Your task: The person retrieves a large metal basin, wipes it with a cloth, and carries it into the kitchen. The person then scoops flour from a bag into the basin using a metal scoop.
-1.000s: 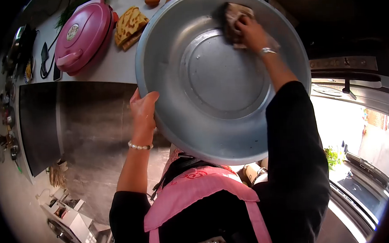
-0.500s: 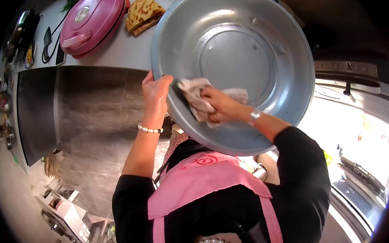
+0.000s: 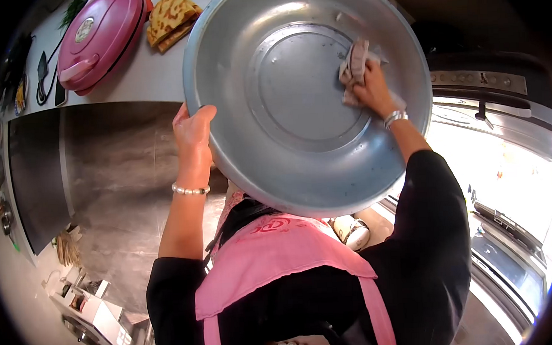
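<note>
A large grey metal basin (image 3: 309, 89) is tilted toward me in front of my pink apron (image 3: 274, 260). My left hand (image 3: 194, 133) grips its left rim, with the thumb over the edge and the other fingers partly hidden behind. Inside the basin, my right hand (image 3: 375, 91) is closed around a crumpled light cloth (image 3: 355, 68). The cloth lies against the right side of the basin's inner surface, by the edge of the round base.
On the white counter (image 3: 118, 71) at upper left are a pink electric griddle (image 3: 103, 35), folded flatbreads (image 3: 173, 18) and a black spatula (image 3: 42, 69). An oven's control panel (image 3: 478, 82) lies at right. A patterned container (image 3: 352, 232) stands below the basin.
My right hand has moved the cloth from the basin's lower left side across to its right side. My left hand keeps its hold on the rim; the view has shifted slightly.
</note>
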The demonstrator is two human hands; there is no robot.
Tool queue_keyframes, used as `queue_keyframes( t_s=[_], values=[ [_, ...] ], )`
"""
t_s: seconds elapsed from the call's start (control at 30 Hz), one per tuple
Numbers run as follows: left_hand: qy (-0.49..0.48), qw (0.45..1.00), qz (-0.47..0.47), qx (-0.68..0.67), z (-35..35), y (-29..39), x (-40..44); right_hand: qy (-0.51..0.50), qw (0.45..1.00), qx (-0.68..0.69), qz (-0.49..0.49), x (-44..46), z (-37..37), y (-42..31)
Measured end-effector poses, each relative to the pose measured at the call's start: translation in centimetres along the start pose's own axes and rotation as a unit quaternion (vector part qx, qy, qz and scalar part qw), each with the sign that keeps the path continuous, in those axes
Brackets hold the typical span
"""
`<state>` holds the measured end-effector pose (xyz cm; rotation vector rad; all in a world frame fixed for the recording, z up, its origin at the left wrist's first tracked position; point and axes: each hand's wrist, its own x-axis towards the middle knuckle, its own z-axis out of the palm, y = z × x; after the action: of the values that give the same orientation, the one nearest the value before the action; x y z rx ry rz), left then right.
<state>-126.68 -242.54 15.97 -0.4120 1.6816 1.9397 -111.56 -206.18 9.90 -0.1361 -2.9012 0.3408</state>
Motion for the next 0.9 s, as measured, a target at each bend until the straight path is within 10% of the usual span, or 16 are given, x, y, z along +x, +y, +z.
queue_keyframes(
  t_s=[0.3, 0.37, 0.47, 0.6, 0.7, 0.83, 0.9],
  values=[
    [-0.019, 0.999, 0.024, -0.033, -0.4, -0.7, 0.1, -0.179, 0.941, 0.285, 0.023, -4.2, 5.5, -20.4],
    [-0.021, 0.998, 0.044, -0.033, -0.5, -1.0, 0.4, -0.261, 0.769, 0.557, 0.171, 1.2, 0.6, -24.8],
    [-0.094, 0.988, 0.062, -0.110, -0.8, -1.1, 0.2, -0.206, 0.709, 0.644, 0.198, 2.1, 0.6, -26.7],
    [-0.050, 0.997, 0.042, -0.052, -0.1, -0.3, -0.4, -0.226, 0.812, 0.535, 0.065, -4.1, -3.1, -25.8],
    [-0.031, 0.998, 0.040, -0.040, -0.1, -1.0, 0.4, -0.324, 0.933, 0.149, 0.053, -11.6, -12.1, -22.2],
    [-0.054, 0.997, 0.042, -0.042, -0.4, -1.1, 1.0, -0.263, 0.836, -0.378, 0.300, -25.8, -20.2, -7.9],
    [-0.048, 0.997, 0.043, -0.031, 0.2, -0.6, 0.7, -0.153, 0.858, -0.053, 0.487, -24.8, -24.6, -7.7]
  ],
)
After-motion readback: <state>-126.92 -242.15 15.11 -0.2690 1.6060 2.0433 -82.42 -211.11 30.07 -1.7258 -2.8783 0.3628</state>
